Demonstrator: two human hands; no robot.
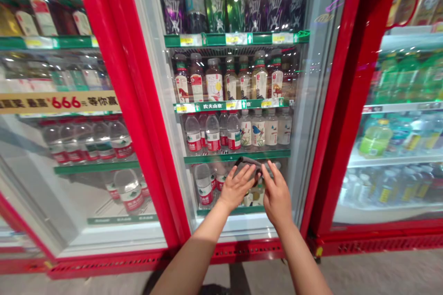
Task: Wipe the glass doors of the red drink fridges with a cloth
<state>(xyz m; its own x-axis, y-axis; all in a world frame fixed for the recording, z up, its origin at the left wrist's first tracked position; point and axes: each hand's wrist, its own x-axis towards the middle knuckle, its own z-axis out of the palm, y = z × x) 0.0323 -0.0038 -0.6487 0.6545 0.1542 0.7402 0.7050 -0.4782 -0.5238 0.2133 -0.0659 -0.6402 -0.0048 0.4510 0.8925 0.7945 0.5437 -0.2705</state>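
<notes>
Before red cooler (pixel 154 115), shelf strip (pixel 212 105) reading "农夫山泉", hands (pixel 237 189) at dark item (pixel 247 161), grip unclear

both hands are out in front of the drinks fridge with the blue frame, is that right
The colour is wrong: the head view shows a red frame, not blue. The left hand and right hand are indeed in front of the drinks fridge.

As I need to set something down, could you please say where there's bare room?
Bare floor shows right of the right arm, before the right cooler, and left of the left arm. The top shelf in the middle cooler is crowded with bottles.
</notes>
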